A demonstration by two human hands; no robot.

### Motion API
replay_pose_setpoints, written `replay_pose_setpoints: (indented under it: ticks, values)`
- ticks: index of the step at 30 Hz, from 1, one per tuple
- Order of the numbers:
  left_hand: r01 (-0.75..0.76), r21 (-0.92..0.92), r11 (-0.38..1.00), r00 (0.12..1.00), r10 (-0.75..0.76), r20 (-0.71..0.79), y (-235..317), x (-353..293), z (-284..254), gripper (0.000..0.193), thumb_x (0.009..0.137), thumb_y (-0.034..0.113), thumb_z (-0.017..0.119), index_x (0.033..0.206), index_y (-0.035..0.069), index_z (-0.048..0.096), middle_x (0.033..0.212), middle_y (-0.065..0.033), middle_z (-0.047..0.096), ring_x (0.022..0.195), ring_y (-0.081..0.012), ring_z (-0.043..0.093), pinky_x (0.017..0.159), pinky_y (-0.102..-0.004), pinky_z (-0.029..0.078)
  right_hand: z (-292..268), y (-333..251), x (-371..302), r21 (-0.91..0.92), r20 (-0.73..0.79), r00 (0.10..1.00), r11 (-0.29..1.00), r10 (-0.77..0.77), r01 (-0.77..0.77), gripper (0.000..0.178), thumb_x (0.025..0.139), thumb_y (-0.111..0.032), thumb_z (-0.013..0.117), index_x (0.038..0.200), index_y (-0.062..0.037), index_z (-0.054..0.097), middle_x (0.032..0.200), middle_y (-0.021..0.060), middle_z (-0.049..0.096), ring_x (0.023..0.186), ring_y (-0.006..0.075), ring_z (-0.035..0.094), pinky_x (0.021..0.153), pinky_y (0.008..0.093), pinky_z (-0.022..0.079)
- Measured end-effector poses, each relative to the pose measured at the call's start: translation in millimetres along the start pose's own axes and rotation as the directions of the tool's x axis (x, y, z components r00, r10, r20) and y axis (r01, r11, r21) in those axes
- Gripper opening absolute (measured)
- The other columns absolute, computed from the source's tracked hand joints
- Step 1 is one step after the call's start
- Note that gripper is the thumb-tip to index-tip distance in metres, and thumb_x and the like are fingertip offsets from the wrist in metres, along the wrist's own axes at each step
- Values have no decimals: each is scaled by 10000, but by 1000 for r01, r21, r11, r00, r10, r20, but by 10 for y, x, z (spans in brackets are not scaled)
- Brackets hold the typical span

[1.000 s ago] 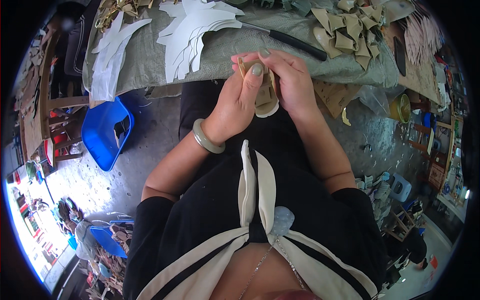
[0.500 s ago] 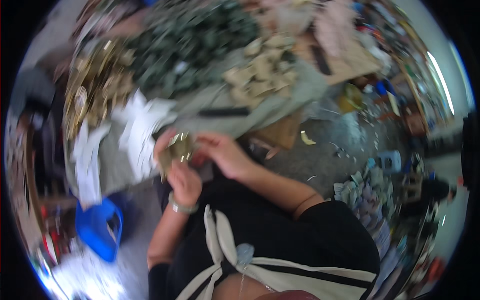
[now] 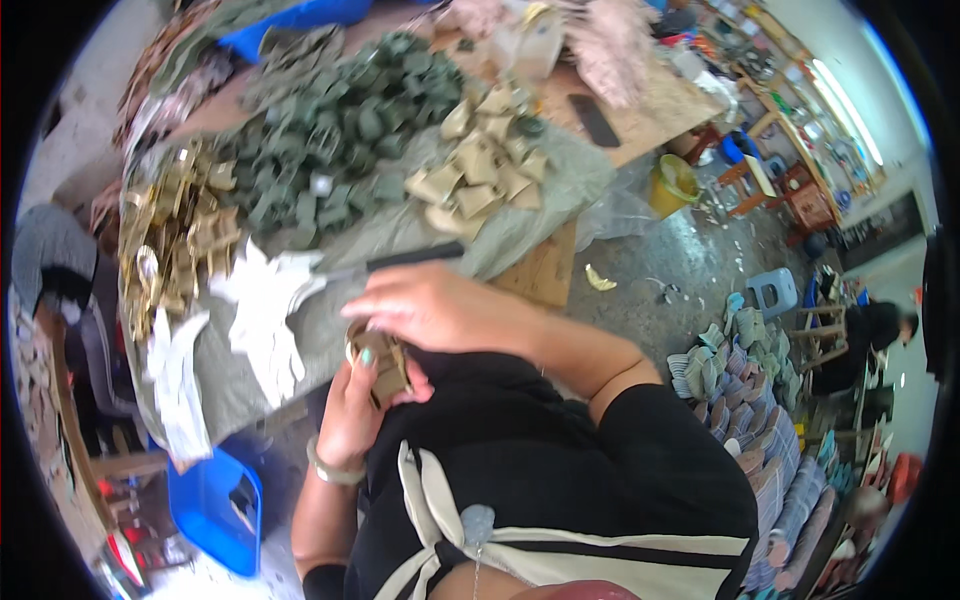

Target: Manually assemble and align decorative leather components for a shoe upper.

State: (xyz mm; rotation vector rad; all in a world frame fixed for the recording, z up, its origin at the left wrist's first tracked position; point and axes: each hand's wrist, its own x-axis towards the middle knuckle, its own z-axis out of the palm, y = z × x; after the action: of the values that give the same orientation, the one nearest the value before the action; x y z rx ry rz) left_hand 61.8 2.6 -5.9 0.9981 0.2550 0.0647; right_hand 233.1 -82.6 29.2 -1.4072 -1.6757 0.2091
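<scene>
My left hand [image 3: 358,402] is closed around a small gold-and-tan curved piece [image 3: 385,375], apparently a shoe upper, with the thumb pressed on its side. Just above it, my right hand [image 3: 410,305] reaches leftward over the near table edge. Its fingers are stretched out and I see nothing in them. Beyond the right hand lies a long tool with a black handle [image 3: 415,256]. White cut pieces [image 3: 265,310] are fanned out left of my hands, beside a separate white strip stack [image 3: 180,385].
On the covered table lie heaps of green looped pieces [image 3: 330,140], gold pieces [image 3: 185,235] and tan pieces [image 3: 480,180]. A phone [image 3: 595,121] rests at the far right. Blue bin [image 3: 215,510] on the floor; stacked striped soles [image 3: 765,450] at right. Other people are at both sides.
My right hand has come away from the gold-and-tan piece and now extends leftward above it. My left hand still holds the piece, now lower and turned. The whole view has shifted.
</scene>
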Motion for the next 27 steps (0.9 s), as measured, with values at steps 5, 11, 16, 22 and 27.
replay_pose_setpoints:
  ticks: [5,11,16,22,27]
  values:
    - [76,-108,991,996,-69,64,119,21,53,391,984,364,342,1079,4,459,863,-118,588,739,-205,617,693,-316,533,-218,97,-17,435,185,958,856,220,-280,342,801,-33,620,1140,4,589,1011,107,623,889,184,603,808,291,467]
    - [247,-226,942,952,-194,235,139,-54,68,368,984,322,363,1034,-21,486,770,-131,580,625,-216,619,589,-314,565,88,23,-40,773,477,872,422,107,-474,851,544,-188,854,1245,78,452,1184,171,559,1102,243,545,964,367,418]
    - [311,-216,925,936,-260,237,188,-141,106,361,988,284,369,1004,-41,525,746,-134,604,567,-225,629,549,-283,557,192,-39,-61,824,505,862,272,46,-497,902,424,-299,895,1146,88,518,1171,237,562,1145,320,523,988,414,402]
    - [370,-226,901,899,-286,331,185,-170,92,325,978,252,396,944,-25,561,703,-120,604,530,-202,617,495,-251,519,96,-5,-98,613,410,906,769,-110,-184,812,473,-357,847,1132,27,569,1161,229,584,1089,324,575,921,388,454]
    - [343,-41,939,926,-330,181,220,-120,133,311,983,257,369,993,-14,521,735,-95,600,550,-158,611,507,-224,502,-5,-43,-63,170,413,907,985,-87,17,912,548,-382,798,1304,-28,431,1335,167,456,1176,312,500,959,387,396]
